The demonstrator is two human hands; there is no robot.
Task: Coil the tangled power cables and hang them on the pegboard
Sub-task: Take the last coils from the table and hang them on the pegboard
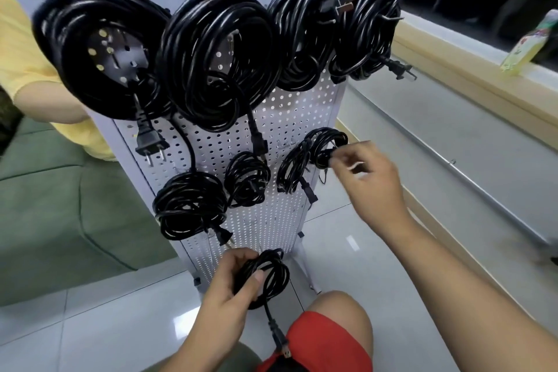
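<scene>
View from a head-worn camera, looking down at a white freestanding pegboard [283, 118] on a tiled floor [90, 326]. Four large black cable coils hang along the top row [211, 54]. Below them hang smaller coils, three side by side [246, 180].

The left hand [232, 290], low and close to the camera, grips a small finished coil [271, 275], fingers and thumb wrapped around its bundled loops. The coil's plug [280, 343] dangles below, in front of a bent knee in red shorts [326, 338]. This coil is not yet on the board.

The right hand [370, 181] reaches out, well apart from the left, to a hung coil at the board's right edge [324, 143]. Its curled fingertips [335, 160] meet that coil's loops. The hand is blurred, so whether it actually pinches a strand cannot be told.

The step in hand appears to be settling this edge coil on its peg, near the end of the job. The next move likely calls for finding a free peg lower on the board, then lifting the held coil so its loops slip over it without dropping the dangling plug end.

A person's yellow sleeve [27, 69] shows at the left, beside a green sofa [60, 205].
</scene>
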